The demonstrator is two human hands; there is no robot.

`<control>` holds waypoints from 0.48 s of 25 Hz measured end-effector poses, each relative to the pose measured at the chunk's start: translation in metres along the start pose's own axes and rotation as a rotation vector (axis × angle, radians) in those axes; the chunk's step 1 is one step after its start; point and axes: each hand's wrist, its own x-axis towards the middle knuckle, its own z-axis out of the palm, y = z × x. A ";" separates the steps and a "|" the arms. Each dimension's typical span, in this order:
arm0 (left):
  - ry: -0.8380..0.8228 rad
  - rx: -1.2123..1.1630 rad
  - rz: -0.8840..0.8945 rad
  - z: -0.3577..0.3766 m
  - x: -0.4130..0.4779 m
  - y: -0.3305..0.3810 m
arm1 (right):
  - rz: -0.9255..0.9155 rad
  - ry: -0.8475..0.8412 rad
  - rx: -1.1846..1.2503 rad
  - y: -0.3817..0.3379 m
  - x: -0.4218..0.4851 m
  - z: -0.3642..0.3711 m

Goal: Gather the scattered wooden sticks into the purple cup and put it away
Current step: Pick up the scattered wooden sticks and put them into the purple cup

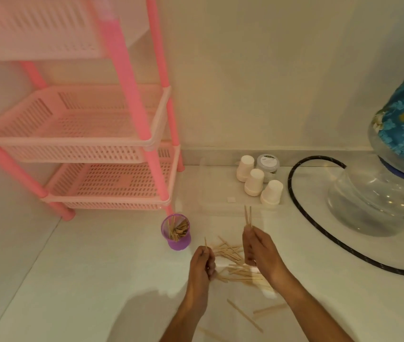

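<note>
The purple cup (176, 232) stands upright on the white floor by the pink rack's front leg, with several wooden sticks inside. To its right lies a scattered pile of wooden sticks (235, 265). My left hand (202, 264) hovers over the pile's left edge, closed on one thin stick that points up. My right hand (261, 250) is over the pile's right side, pinching two sticks (247, 215) that stand upright above its fingers. A few more loose sticks (244, 314) lie nearer to me.
A pink three-tier plastic rack (90, 141) stands at the left against the wall. Three white cups (255, 181) and a grey-lidded jar (267, 165) sit upside down near the wall. A black hoop (302, 208) and a cloth-covered water bottle (393, 169) are on the right.
</note>
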 end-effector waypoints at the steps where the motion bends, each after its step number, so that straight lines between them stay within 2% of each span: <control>1: 0.009 -0.066 -0.014 -0.003 -0.002 0.001 | -0.017 -0.007 0.074 -0.010 0.011 0.018; 7: 0.108 -0.376 -0.040 -0.024 -0.009 -0.005 | -0.145 0.048 0.353 -0.051 0.082 0.122; 12: 0.141 -0.485 -0.021 -0.048 -0.007 0.004 | -0.096 0.123 0.464 -0.029 0.112 0.168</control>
